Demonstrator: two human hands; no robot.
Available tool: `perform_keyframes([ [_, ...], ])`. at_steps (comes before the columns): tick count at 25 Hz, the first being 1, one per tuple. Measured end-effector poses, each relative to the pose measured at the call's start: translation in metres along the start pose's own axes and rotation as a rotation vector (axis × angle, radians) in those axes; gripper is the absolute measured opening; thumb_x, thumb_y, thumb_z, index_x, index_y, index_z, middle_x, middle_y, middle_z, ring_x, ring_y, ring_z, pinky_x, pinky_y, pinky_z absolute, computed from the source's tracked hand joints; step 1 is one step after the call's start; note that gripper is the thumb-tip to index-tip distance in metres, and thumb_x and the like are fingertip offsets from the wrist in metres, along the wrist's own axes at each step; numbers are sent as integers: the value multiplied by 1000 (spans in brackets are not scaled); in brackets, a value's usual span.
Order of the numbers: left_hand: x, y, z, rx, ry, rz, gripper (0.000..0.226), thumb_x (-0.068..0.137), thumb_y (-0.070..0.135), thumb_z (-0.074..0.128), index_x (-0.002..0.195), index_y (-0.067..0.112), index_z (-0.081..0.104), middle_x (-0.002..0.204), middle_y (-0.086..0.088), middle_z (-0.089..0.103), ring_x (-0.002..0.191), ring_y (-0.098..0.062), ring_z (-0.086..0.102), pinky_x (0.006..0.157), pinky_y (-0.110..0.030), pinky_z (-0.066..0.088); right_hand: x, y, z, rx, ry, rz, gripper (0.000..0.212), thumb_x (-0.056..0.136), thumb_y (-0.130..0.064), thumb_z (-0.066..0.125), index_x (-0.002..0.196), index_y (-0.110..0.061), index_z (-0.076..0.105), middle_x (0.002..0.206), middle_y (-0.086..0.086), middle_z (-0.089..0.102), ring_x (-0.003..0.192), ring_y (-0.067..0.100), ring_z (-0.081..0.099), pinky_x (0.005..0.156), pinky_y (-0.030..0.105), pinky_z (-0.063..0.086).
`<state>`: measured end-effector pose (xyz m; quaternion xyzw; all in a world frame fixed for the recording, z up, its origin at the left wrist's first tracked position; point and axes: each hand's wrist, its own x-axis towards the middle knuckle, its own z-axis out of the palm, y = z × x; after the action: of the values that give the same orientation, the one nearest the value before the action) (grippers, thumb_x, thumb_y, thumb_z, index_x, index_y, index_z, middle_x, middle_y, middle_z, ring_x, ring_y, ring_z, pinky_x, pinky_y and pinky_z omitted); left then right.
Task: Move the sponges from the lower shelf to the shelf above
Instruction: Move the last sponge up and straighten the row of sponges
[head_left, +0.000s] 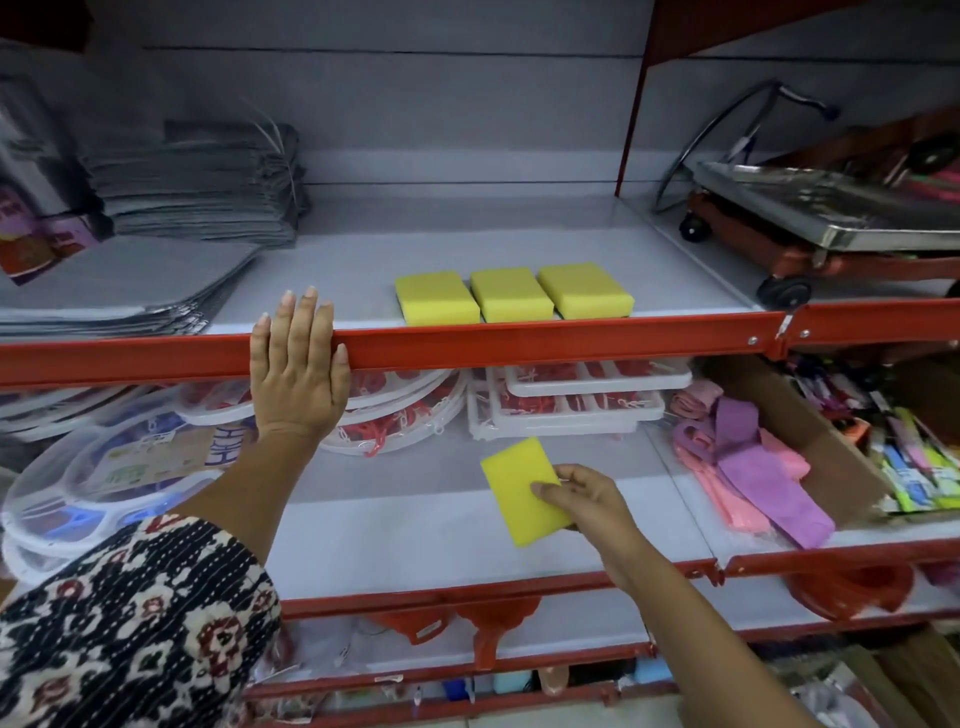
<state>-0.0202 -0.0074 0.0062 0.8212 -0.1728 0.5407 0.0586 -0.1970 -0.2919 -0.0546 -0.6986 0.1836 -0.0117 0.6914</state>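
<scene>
Three yellow sponges lie side by side near the front edge of the upper shelf, which has a red rim. My right hand grips a fourth yellow sponge by its right end, tilted, just above the grey lower shelf. My left hand rests flat with fingers spread over the red rim of the upper shelf, left of the three sponges.
Stacked grey mats fill the upper shelf's left side and a metal trolley stands at the right. Behind the held sponge are white plastic trays, round clear containers at left, pink and purple cloths at right.
</scene>
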Motion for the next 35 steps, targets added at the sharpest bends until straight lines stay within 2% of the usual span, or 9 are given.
perform_keyframes([
  [8,2,3,-2,-22,-31,-20,51,100,31,25,140,2,38,144,-19,41,137,-33,27,118,-43,10,-13,-153,-40,173,143,-433,27,83,-14,70,109,-15,63,86,-2,71,76,9,65,64,21,49],
  [13,4,3,-6,-28,-77,-19,53,97,30,27,140,1,38,144,-21,40,137,-35,29,117,-47,14,50,-195,-83,-51,509,-411,36,83,-29,69,113,-12,60,105,12,66,93,25,64,75,34,47],
  [17,4,2,-6,-14,-82,-18,53,97,29,28,138,-1,40,143,-21,42,136,-36,32,114,-50,19,80,-205,-100,-327,644,-292,38,84,-27,63,117,-9,59,119,18,61,98,32,55,78,36,42],
  [21,4,2,-7,0,-81,5,52,98,30,29,138,0,42,143,-20,43,135,-35,34,112,-51,24,79,-210,-100,-703,579,-175,34,83,-25,62,108,-2,66,113,21,66,102,37,60,77,37,47],
  [23,6,4,-13,-12,-99,-17,52,99,32,28,135,0,46,141,-18,46,135,-34,36,111,-51,25,76,-207,-94,-814,578,-179,37,85,-27,60,117,-9,63,119,18,65,109,36,58,81,37,47],
  [26,18,23,-23,-36,-64,-60,50,100,32,28,129,2,55,136,-15,53,131,-29,43,110,-51,26,72,-204,-71,-895,592,-414,41,91,-29,53,128,-12,55,129,18,60,119,36,53,93,40,45],
  [28,41,44,-29,-130,-99,-43,50,100,34,29,127,3,57,133,-14,56,129,-27,46,110,-49,28,68,-203,-41,-966,467,-630,40,93,-29,51,129,-13,55,129,16,60,121,33,52,97,41,44],
  [31,83,71,-34,-310,-353,-8,60,98,48,22,127,10,57,129,-9,58,125,-25,48,107,-41,35,65,-201,6,-1105,233,-832,33,94,-34,46,119,-18,61,120,11,67,113,30,59,92,39,47],
  [35,103,79,-36,-425,-655,-40,66,96,62,13,109,21,63,107,2,64,105,-22,56,87,-32,41,70,-196,37,-1252,100,-793,32,94,-35,40,97,-17,66,104,11,70,98,35,63,78,37,47],
])
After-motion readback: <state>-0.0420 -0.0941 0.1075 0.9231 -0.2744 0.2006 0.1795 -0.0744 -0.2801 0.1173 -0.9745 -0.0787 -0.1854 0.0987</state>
